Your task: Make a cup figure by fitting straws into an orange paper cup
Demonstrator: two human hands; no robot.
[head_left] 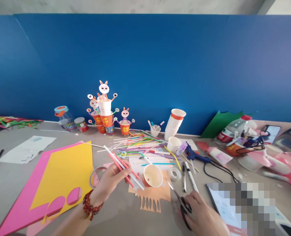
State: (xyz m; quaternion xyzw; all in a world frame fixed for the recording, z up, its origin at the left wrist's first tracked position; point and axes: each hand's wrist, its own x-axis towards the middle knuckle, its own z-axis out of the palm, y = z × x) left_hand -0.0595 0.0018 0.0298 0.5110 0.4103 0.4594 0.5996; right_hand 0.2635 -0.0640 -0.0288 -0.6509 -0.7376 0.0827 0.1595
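My left hand (117, 173) is closed round a few straws, red-pink and white ones (133, 175), which slant down to the right. Just right of their lower ends stands a paper cup (153, 176) with a pale inside and an orange outside. It rests on a sheet of orange paper (166, 191) whose near edge is cut into strips. At the lower right, my right hand (199, 209) grips the dark handles of scissors (176, 191). Their metal blades point up and left, toward the cup. A roll of clear tape (175, 174) lies beyond the blades.
Yellow card (67, 167) and pink card (20, 203) lie left, with loose straws (140, 141) behind the cup. Cup figures with rabbit faces (106, 118) stand against the blue partition (145, 65). Right are markers (191, 175), a blue glue gun (197, 155) with its cord, and a tablet (221, 203).
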